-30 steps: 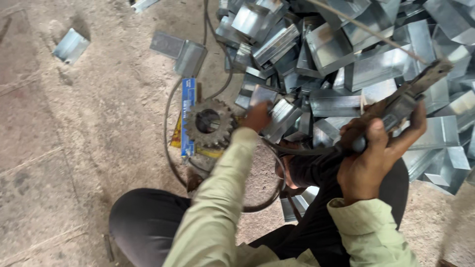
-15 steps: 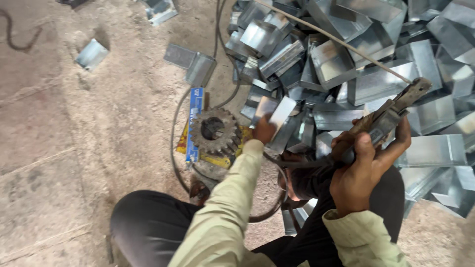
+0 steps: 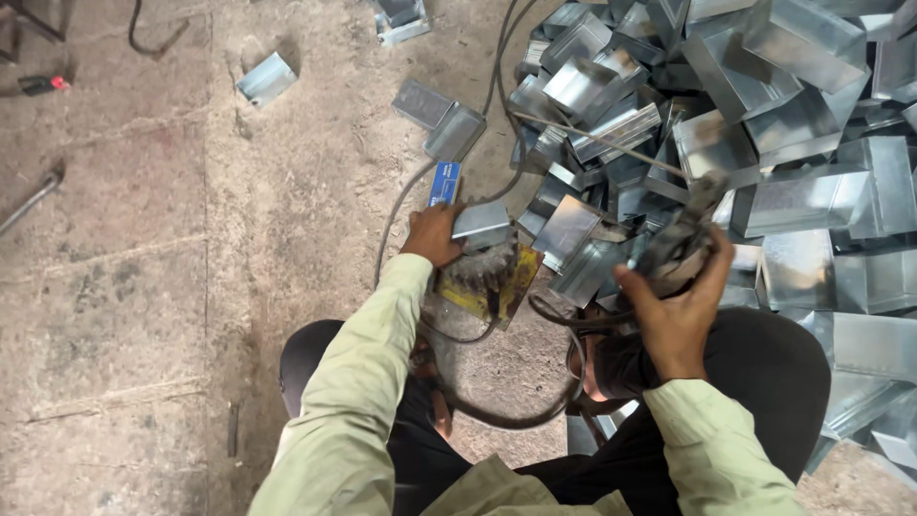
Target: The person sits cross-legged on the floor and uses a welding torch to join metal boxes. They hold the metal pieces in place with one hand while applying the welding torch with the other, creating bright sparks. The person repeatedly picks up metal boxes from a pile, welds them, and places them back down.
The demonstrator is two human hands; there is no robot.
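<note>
My left hand (image 3: 433,235) grips a small folded sheet-metal piece (image 3: 480,225) and holds it on top of a toothed steel gear (image 3: 482,272). The gear is mostly hidden and rests on a yellow and blue flat box (image 3: 445,182) on the floor. My right hand (image 3: 673,311) is closed around a dark electrode holder (image 3: 683,239). A thin rod (image 3: 611,145) sticks out of the holder, up and to the left over the pile. A thick cable (image 3: 506,416) loops from the holder across my lap.
A big heap of shiny folded metal pieces (image 3: 774,124) fills the right side. Loose pieces lie at the top left (image 3: 267,76) and top middle (image 3: 441,117). A metal bar (image 3: 33,201) and a red-tipped tool (image 3: 46,84) lie on the concrete at far left.
My left hand drew back from the heap with a metal piece and set it on the gear. My right hand pulled the holder in closer, and the rod now points left.
</note>
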